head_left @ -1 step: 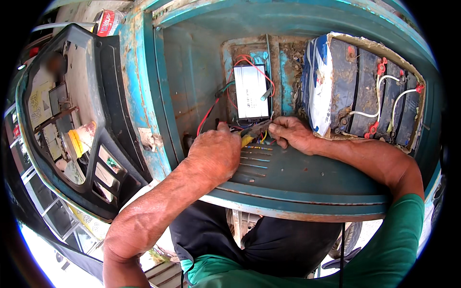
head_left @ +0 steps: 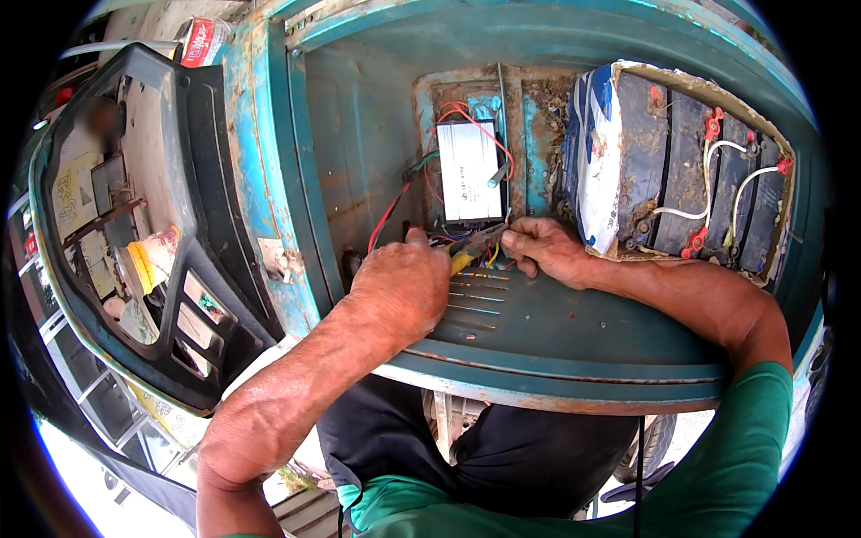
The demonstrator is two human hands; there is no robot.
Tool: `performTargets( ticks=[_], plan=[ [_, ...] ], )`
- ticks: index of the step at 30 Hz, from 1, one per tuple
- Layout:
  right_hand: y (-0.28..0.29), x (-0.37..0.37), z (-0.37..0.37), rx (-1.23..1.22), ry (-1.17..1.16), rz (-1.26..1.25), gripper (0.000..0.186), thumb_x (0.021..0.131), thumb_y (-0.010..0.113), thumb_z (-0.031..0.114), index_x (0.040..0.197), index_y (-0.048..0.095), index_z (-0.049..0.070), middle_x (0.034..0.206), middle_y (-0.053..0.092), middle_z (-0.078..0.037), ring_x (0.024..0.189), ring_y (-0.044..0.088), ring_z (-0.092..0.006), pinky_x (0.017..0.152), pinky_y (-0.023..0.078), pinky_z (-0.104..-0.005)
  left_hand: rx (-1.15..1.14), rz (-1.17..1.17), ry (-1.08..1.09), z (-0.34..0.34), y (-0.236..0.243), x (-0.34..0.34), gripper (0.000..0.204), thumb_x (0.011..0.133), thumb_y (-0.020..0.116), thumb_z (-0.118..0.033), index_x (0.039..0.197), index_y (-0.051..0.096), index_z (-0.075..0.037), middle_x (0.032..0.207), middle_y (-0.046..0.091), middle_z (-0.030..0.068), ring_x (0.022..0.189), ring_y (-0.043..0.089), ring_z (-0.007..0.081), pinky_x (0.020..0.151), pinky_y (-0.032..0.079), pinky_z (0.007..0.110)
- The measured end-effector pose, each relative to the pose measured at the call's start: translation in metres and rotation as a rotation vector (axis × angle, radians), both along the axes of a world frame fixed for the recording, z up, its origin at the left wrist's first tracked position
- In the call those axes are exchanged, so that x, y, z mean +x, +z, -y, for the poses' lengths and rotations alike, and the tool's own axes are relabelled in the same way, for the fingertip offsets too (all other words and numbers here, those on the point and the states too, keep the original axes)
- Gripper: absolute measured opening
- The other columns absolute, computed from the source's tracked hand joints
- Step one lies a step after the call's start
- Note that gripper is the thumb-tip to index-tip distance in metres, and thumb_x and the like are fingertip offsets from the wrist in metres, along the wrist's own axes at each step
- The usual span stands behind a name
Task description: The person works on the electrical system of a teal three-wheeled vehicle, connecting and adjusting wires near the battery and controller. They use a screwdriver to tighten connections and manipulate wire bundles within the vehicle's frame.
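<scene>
My left hand (head_left: pixel 404 287) is shut on yellow-handled pliers (head_left: pixel 473 247), whose jaws point right toward my right hand (head_left: pixel 543 251). The right hand pinches thin coloured wires (head_left: pixel 496 255) just below a silver rectangular control box (head_left: pixel 468 170). Red and black wires (head_left: pixel 387 218) loop from the box down to where the hands meet. Both hands rest on the ribbed front ledge (head_left: pixel 556 332) of a worn teal metal compartment.
A pack of several dark batteries (head_left: pixel 700 170), linked by white cables with red terminal caps, sits in the compartment's right side. A black plastic cover (head_left: pixel 134 233) holding small items stands open at the left. My dark-trousered legs (head_left: pixel 502 448) are below the ledge.
</scene>
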State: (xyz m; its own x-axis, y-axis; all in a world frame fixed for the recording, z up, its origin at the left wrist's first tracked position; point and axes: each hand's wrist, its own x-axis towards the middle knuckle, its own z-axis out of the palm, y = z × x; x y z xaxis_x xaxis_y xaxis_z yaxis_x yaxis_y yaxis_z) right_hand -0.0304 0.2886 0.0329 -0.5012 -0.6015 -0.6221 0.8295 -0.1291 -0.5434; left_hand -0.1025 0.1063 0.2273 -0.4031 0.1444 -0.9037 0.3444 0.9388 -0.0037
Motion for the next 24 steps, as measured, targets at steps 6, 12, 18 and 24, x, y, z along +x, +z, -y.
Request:
performTargets(
  ticks=[6,12,18,24],
  plan=[
    [-0.002,-0.002,-0.005,-0.014,0.014,0.083,0.026,0.102,0.062,0.030,0.101,0.057,0.005,0.084,0.057,0.000,0.070,0.059,-0.0099,0.059,0.047,-0.0266,0.022,-0.039,0.019,0.000,0.002,-0.001,0.028,0.091,0.068,-0.019,0.112,0.070,0.000,0.114,0.061,0.0238,0.102,0.067,0.0413,0.089,0.054,0.050],
    [0.003,0.000,-0.003,0.005,-0.041,0.099,0.025,0.103,0.057,0.019,0.119,0.056,0.000,0.105,0.067,-0.008,0.087,0.070,-0.0150,0.076,0.057,-0.0284,0.024,-0.046,0.003,-0.001,-0.002,0.001,0.030,0.093,0.067,-0.022,0.111,0.069,0.001,0.114,0.062,0.0235,0.101,0.068,0.0407,0.088,0.055,0.049],
    [0.001,-0.002,-0.003,0.058,0.024,0.122,0.028,0.104,0.053,0.018,0.124,0.056,-0.001,0.109,0.067,-0.009,0.088,0.069,-0.0141,0.075,0.056,-0.0269,0.016,-0.010,-0.008,-0.002,-0.003,-0.001,0.030,0.094,0.064,-0.021,0.110,0.068,0.004,0.113,0.062,0.0251,0.102,0.067,0.0411,0.089,0.055,0.049],
    [0.003,-0.003,-0.001,0.086,0.054,0.047,0.025,0.107,0.049,0.019,0.117,0.061,0.001,0.105,0.069,-0.007,0.087,0.068,-0.0118,0.070,0.053,-0.0243,0.041,0.037,0.015,0.001,-0.008,-0.001,0.029,0.094,0.062,-0.018,0.109,0.068,0.006,0.113,0.063,0.0279,0.102,0.067,0.0428,0.090,0.054,0.049]
  ],
)
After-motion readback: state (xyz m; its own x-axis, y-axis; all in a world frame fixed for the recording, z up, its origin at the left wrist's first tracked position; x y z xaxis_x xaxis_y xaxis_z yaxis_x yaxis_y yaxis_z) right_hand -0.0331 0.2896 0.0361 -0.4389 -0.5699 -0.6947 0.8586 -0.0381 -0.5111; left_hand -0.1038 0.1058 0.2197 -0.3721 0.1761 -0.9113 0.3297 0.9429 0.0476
